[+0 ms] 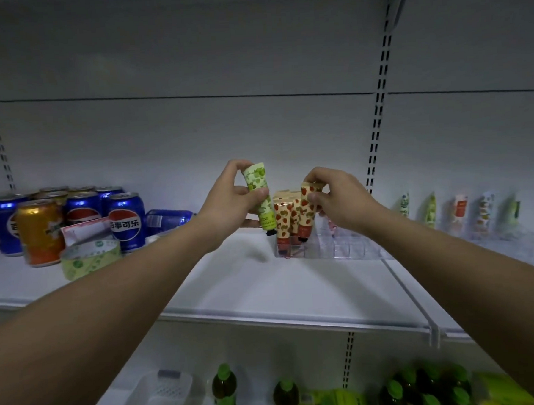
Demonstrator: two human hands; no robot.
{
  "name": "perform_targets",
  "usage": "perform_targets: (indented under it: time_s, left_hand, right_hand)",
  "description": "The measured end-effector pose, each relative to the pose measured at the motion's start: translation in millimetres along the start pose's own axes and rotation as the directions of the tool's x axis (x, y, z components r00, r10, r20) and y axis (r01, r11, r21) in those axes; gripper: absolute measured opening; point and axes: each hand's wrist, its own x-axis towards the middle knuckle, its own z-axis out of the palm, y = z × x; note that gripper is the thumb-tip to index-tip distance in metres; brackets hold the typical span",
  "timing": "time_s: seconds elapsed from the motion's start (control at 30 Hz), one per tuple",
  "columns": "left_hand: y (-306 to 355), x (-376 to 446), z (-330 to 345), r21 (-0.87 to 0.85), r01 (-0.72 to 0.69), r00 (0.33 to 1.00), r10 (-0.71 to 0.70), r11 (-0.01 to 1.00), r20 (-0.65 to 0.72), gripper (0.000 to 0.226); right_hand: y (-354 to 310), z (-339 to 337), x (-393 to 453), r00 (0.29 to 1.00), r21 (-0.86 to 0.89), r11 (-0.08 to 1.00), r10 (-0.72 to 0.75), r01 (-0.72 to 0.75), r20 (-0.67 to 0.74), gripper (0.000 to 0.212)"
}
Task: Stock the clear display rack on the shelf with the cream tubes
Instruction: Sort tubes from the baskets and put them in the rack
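So my left hand [228, 201] was clamped around a green-patterned cream tube [260, 198], cap down, held just left of the clear display rack [339, 245] on the white shelf [264, 289]. My right hand [341, 201] pinched the top of a strawberry-print tube [306, 211] standing in the rack's left end, beside a few matching ones. Pepsi cans [126, 220] sat off to the left.

strawberry tubes [284, 223] upright in clear rack [348, 244]; green tube [259, 196] aloft.
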Motion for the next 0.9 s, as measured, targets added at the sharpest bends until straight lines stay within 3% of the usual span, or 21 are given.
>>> perform_targets:
  time_s: [0.43,0.77,0.9]
  left_hand:
    - [-24.6,19.4,14.1,-0.023,-0.007,1.000,0.007,1.000,-0.004,0.034]
    - [-1.1,16.5,15.4,0.022,-0.046,0.999,0.046,0.999,-0.024,0.031]
    - [16.6,17.7,26.0,0.036,-0.063,0.995,0.065,0.997,-0.075,0.015]
  right_hand:
    - [18.2,35.2,29.8,0.996,-0.082,0.996,0.036,-0.030,0.082,0.018]
    - [25.2,36.8,17.5,0.993,-0.024,0.996,0.084,-0.083,0.083,0.042]
    - [33.0,24.2,-11.0,0.991,-0.118,0.989,0.097,-0.086,0.089,0.029]
